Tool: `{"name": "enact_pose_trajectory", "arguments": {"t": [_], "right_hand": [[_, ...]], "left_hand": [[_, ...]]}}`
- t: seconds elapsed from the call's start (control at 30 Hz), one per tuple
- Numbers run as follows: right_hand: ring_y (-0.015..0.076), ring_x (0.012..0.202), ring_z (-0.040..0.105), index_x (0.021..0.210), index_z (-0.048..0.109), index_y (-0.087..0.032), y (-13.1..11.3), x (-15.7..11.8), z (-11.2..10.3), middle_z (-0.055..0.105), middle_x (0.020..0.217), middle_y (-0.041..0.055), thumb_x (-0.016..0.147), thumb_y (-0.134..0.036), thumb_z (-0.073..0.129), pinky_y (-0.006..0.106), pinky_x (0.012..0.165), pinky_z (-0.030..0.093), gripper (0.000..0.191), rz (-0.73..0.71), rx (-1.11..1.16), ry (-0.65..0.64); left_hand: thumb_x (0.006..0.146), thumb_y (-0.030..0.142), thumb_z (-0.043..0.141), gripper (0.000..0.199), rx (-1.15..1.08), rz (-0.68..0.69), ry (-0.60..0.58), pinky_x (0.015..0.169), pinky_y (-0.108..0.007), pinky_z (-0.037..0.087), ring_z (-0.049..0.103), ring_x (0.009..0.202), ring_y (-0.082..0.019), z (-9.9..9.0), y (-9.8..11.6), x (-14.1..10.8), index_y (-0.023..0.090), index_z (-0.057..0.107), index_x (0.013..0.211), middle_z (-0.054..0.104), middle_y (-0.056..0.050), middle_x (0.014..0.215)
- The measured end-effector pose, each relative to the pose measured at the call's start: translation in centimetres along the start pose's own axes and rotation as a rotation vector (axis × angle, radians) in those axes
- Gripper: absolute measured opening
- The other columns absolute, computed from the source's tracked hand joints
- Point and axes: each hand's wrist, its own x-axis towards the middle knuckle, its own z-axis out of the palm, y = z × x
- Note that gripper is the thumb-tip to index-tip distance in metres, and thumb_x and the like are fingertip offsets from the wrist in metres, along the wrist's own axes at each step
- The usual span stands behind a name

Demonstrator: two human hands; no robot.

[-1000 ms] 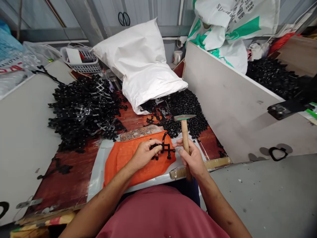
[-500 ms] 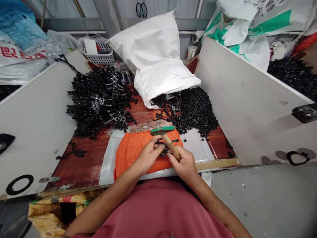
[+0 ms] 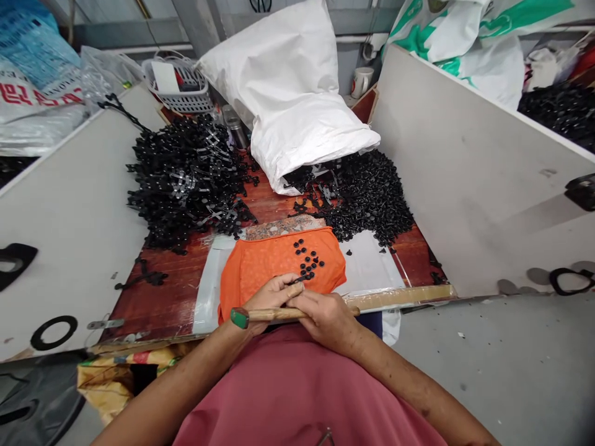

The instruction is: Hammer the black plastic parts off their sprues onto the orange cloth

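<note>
My right hand (image 3: 328,316) is closed around the wooden handle of a hammer (image 3: 274,314), whose green head points left over my left wrist. My left hand (image 3: 272,296) pinches a small black piece (image 3: 298,280), and the fingertips of both hands meet there. Both hands are at the near edge of an orange cloth (image 3: 260,260). Several small round black parts (image 3: 307,259) lie on the cloth just beyond my fingers.
A tangled heap of black parts (image 3: 186,179) is at the left, a pile of small black pieces (image 3: 372,192) at the right. A white sack (image 3: 297,93) lies between them. Grey boards (image 3: 465,167) flank the red table (image 3: 162,303).
The hammer has swung down and left, from over the cloth to near my body. Both hands have drawn closer together. Loose round black parts now show on the cloth.
</note>
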Motion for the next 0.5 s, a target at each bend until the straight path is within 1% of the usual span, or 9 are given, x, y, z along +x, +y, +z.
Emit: {"name": "enact_pose_trajectory", "arguments": {"t": [0.07,0.1,0.17,0.2,0.27,0.3,0.37,0.43,0.5], "right_hand": [[0.0186,0.095,0.073,0.128,0.068,-0.027,-0.1,-0.2,-0.6,0.077,0.111,0.005,0.099,-0.022,0.06,0.025,0.08,0.054,0.03,0.025,0.096,-0.002],[0.019,0.099,0.073,0.133,0.066,-0.027,0.0,-0.5,-1.1,0.077,0.116,0.0052,0.1,-0.024,0.06,0.027,0.085,0.054,0.034,0.058,0.154,0.009],[0.0197,0.102,0.073,0.134,0.066,-0.027,0.4,-1.6,-2.0,0.076,0.118,0.0051,0.101,-0.028,0.06,0.028,0.091,0.054,0.034,0.173,0.247,0.066],[0.0198,0.101,0.072,0.132,0.067,-0.027,0.7,-2.4,-2.5,0.076,0.117,0.0046,0.101,-0.029,0.059,0.028,0.09,0.054,0.032,0.254,0.273,0.104],[0.0189,0.089,0.072,0.13,0.068,-0.025,1.6,-4.4,-3.3,0.077,0.105,0.003,0.101,-0.032,0.058,0.027,0.081,0.055,0.031,0.442,0.281,0.188],[0.0186,0.084,0.07,0.131,0.067,-0.024,2.2,-5.5,-3.6,0.077,0.098,0.0022,0.101,-0.034,0.056,0.027,0.076,0.054,0.033,0.521,0.258,0.23],[0.0188,0.079,0.069,0.14,0.062,-0.023,3.3,-7.6,-3.9,0.076,0.094,0.0022,0.103,-0.036,0.05,0.027,0.073,0.054,0.04,0.64,0.184,0.272],[0.0201,0.08,0.07,0.146,0.058,-0.024,4.2,-9.4,-3.8,0.077,0.096,0.0033,0.104,-0.038,0.046,0.029,0.074,0.054,0.046,0.73,0.102,0.261],[0.0225,0.086,0.072,0.149,0.056,-0.026,4.6,-10.5,-3.5,0.078,0.104,0.0051,0.104,-0.041,0.044,0.033,0.079,0.056,0.049,0.789,0.048,0.232]], "left_hand": [[0.078,0.063,0.07,0.047,0.183,0.095,0.088,0.057,-0.022,0.034,0.044,0.062,-0.01,-1.1,0.3,0.7,0.017,0.059,0.077,0.051,0.003,0.07],[0.082,0.062,0.064,0.045,0.31,0.145,0.142,0.058,-0.023,0.033,0.043,0.062,-0.011,-1.8,0.5,1.0,0.017,0.058,0.074,0.051,0.003,0.068],[0.087,0.057,0.054,0.042,0.577,0.23,0.226,0.059,-0.024,0.033,0.046,0.063,-0.013,-3.1,1.1,1.5,0.019,0.056,0.069,0.052,0.001,0.065],[0.089,0.054,0.05,0.041,0.686,0.253,0.241,0.06,-0.025,0.033,0.048,0.064,-0.014,-3.6,1.4,1.6,0.019,0.055,0.068,0.053,0.001,0.065],[0.091,0.051,0.045,0.04,0.82,0.262,0.224,0.06,-0.025,0.033,0.05,0.064,-0.015,-4.1,1.7,1.9,0.02,0.054,0.068,0.054,0.0,0.064],[0.092,0.05,0.043,0.04,0.842,0.255,0.207,0.059,-0.025,0.033,0.05,0.062,-0.015,-4.0,1.7,2.1,0.02,0.054,0.068,0.054,0.001,0.063],[0.091,0.052,0.042,0.04,0.819,0.23,0.177,0.055,-0.025,0.031,0.047,0.057,-0.014,-3.6,1.5,2.4,0.021,0.052,0.068,0.049,0.002,0.058],[0.091,0.054,0.041,0.04,0.757,0.199,0.161,0.052,-0.024,0.029,0.043,0.052,-0.013,-3.2,1.2,2.7,0.022,0.05,0.068,0.045,0.004,0.055],[0.089,0.056,0.042,0.041,0.706,0.169,0.161,0.049,-0.023,0.028,0.041,0.049,-0.012,-3.0,0.9,3.0,0.022,0.048,0.067,0.042,0.005,0.053]]}}
